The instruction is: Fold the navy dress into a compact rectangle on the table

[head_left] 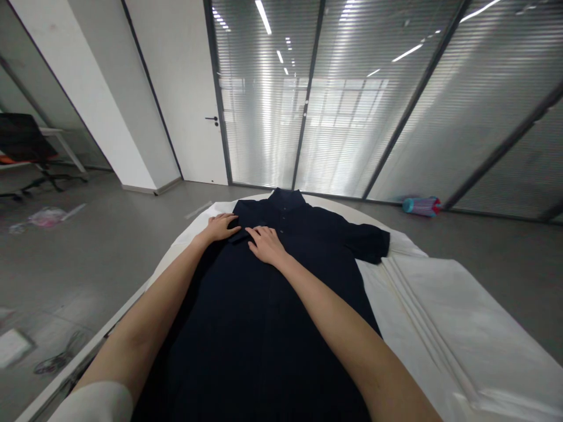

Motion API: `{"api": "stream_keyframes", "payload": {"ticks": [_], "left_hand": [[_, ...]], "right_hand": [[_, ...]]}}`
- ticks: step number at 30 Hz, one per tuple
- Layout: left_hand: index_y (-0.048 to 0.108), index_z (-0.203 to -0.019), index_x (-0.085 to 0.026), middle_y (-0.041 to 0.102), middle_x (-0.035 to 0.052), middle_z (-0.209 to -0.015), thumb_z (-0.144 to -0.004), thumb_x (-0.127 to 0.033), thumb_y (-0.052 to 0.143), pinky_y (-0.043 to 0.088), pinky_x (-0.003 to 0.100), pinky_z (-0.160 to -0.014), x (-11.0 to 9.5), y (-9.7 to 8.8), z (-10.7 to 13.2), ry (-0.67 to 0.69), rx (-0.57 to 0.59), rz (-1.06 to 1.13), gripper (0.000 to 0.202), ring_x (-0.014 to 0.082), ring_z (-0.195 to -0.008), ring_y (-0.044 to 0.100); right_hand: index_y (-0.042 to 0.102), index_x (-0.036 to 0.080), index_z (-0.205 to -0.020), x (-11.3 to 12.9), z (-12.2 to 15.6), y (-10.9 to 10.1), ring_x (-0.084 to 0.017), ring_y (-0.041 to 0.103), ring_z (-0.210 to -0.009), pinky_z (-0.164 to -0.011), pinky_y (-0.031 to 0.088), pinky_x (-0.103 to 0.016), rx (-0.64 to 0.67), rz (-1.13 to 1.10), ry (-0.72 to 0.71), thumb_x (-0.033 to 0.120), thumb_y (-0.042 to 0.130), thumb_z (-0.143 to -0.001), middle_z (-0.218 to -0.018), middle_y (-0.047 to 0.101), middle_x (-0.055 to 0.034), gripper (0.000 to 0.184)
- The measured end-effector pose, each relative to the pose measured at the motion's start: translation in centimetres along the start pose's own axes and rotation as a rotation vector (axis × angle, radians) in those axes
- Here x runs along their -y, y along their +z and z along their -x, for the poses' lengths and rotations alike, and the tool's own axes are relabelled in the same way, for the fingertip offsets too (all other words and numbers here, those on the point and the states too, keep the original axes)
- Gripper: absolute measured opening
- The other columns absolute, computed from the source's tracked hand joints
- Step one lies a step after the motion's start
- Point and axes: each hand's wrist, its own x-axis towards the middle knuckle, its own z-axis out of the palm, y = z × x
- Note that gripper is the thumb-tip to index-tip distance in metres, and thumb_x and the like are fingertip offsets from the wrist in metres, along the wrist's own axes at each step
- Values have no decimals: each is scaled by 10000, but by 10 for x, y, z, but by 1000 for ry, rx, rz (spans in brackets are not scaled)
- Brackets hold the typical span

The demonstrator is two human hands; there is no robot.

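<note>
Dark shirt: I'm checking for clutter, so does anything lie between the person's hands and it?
Nothing visible does. The left hand and right hand rest flat, directly on the upper part of the dark shirt. Only the white cloth lies beside it.

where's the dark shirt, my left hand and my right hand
dark shirt (264,328), head view, on the front panel between the two forearms
left hand (221,227), head view, on the back of the hand
right hand (267,244), head view, on the back of the hand
</note>
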Motion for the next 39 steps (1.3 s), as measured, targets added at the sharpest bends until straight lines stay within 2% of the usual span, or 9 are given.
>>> {"api": "stream_keyframes", "payload": {"ticks": [4,9,11,15,18,25,32,36,39], "left_hand": [[362,-1544,-205,330,109,-1607,-920,-641,435,202,570,-1182,-2,6,1,-23,102,-23,765,359,-1478,269],[221,-1595,-229,172,102,-1659,-930,-665,390,115,610,-1190,-6,4,1,-69,223,-28,813,369,-1520,127],[337,-1557,-213,225,131,-1643,-905,-665,455,182,596,-1182,-9,-1,-3,-61,196,-41,802,387,-1501,197],[513,-1439,-136,355,168,-1583,-963,-502,455,258,472,-1190,-23,-8,-22,11,4,-84,603,334,-1471,302],[426,-1498,-134,328,144,-1603,-1003,-424,399,215,457,-1210,-34,-4,-39,60,-11,-84,574,287,-1510,217],[308,-1565,-169,249,178,-1622,-1011,-533,356,232,565,-1173,-30,24,-53,33,47,-62,664,324,-1508,217],[397,-1523,-147,327,158,-1598,-1012,-415,379,226,521,-1195,-34,21,-43,80,-57,-74,577,307,-1493,268],[525,-1428,-132,586,136,-1410,-992,-195,299,263,388,-1197,-46,15,-20,149,-106,-69,495,225,-1339,519],[533,-1421,-153,584,115,-1418,-1003,-259,308,311,394,-1173,-55,20,1,189,-77,-56,486,231,-1336,523]], "right_hand": [[636,170,-1288,-1,1,3,-291,421,-1351,-1096,333,-445,15,31,-14,369,515,-991,-1430,527,-138,378],[606,127,-1312,-1,0,6,-283,373,-1410,-1148,290,-440,50,13,-2,348,492,-1004,-1468,515,-133,396],[610,128,-1300,0,1,7,-272,416,-1376,-1133,312,-427,37,16,11,321,485,-1005,-1429,551,-130,374],[631,141,-1256,2,1,9,-260,458,-1326,-1092,355,-405,6,29,14,293,487,-996,-1379,583,-126,334],[638,148,-1233,2,1,9,-255,475,-1303,-1071,363,-401,-9,32,20,291,497,-988,-1362,592,-124,317],[664,152,-1105,4,1,3,-229,574,-1134,-1003,377,-381,-21,65,64,259,509,-971,-1177,668,-105,230],[672,164,-1078,5,2,2,-239,586,-1097,-981,385,-388,-3,72,75,260,491,-968,-1148,666,-104,233],[603,142,-1270,2,0,1,-231,591,-1120,-996,398,-375,-20,-15,137,168,416,-967,-1210,662,-120,357],[495,122,-1417,-2,-2,2,-217,493,-1306,-1084,354,-361,-106,-83,232,149,351,-987,-1408,565,-131,455]]}}
